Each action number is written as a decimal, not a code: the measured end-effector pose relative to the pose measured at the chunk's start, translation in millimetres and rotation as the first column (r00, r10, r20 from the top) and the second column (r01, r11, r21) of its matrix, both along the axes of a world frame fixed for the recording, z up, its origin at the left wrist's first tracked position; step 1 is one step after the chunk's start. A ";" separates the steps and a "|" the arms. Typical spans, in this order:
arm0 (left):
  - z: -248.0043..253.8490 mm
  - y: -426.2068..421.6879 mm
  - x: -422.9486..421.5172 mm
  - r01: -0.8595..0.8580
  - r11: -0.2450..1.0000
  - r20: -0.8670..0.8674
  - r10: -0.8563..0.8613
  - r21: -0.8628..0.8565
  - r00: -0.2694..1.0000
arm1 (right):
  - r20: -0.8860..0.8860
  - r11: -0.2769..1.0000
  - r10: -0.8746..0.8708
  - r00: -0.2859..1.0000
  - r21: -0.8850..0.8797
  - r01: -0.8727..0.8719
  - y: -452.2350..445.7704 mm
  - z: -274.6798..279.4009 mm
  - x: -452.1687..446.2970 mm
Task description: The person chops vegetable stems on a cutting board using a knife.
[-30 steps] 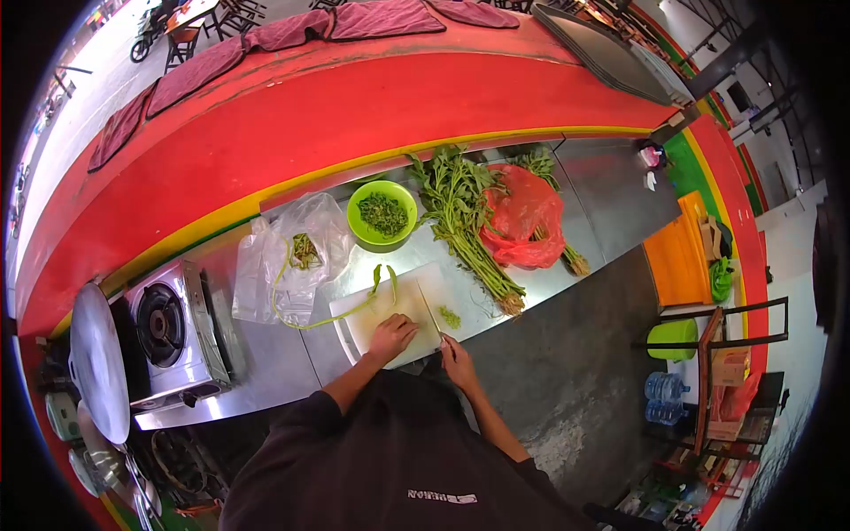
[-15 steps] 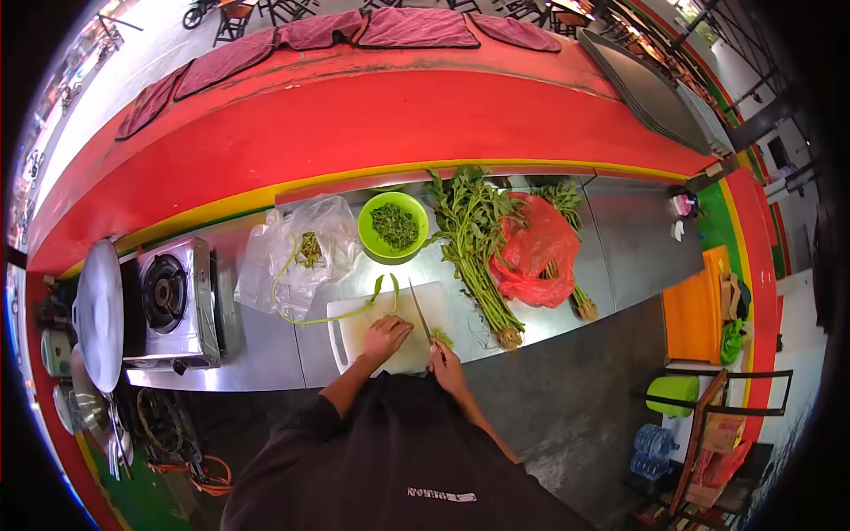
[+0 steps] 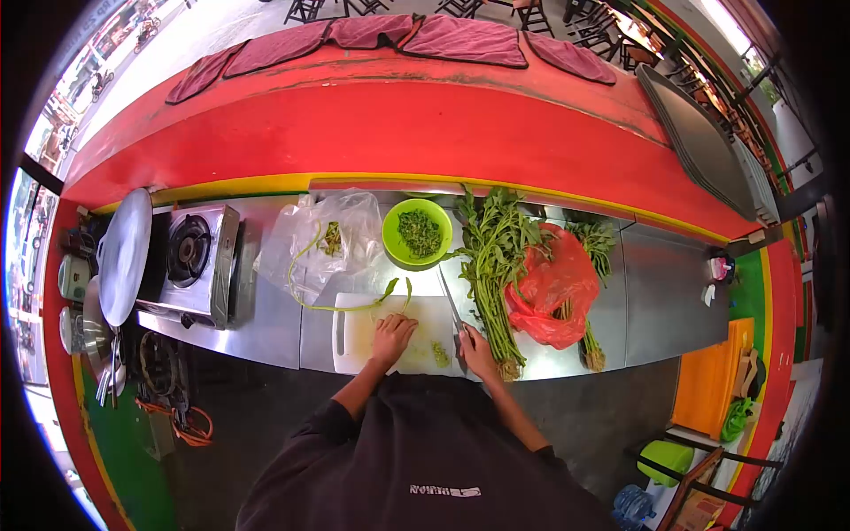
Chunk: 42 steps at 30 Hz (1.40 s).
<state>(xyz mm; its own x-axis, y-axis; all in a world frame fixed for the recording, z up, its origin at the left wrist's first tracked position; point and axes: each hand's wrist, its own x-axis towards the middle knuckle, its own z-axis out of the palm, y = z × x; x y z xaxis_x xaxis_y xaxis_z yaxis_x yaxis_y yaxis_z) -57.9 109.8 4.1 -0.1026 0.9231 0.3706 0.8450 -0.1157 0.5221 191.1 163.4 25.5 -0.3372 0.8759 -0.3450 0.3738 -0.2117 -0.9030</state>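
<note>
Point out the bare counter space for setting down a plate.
Left: bare counter between stove and board, nearer you than the clear bag. Right: another patch between red bag and the pink item at the end. Crowded: the middle, with bowl, greens, knife, left hand and right hand.

A knife (image 3: 451, 301) slants forward from the curled fingers of the right hand (image 3: 479, 351), its slim blade pointing away. Just beyond the fingertips of the left hand (image 3: 392, 338), a long green stalk (image 3: 350, 309) curves leftward; pale green chopped bits (image 3: 440, 354) lie between both hands' fingers.
</note>
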 end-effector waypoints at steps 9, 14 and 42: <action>-8.3 6.8 -10.0 0.050 0.998 0.030 -0.049 -0.037 0.998 | -0.043 0.997 -0.030 0.999 0.066 0.033 6.6 -13.2 -13.0; -3.9 9.1 -11.8 0.050 0.999 0.012 -0.050 0.010 0.999 | -0.037 0.994 -0.107 0.994 0.022 0.108 -19.9 -3.3 -19.0; -6.1 42.0 -16.6 -0.018 0.999 0.055 0.015 0.044 0.998 | -0.078 1.000 0.008 0.997 -0.016 -0.009 -27.1 -4.4 -30.5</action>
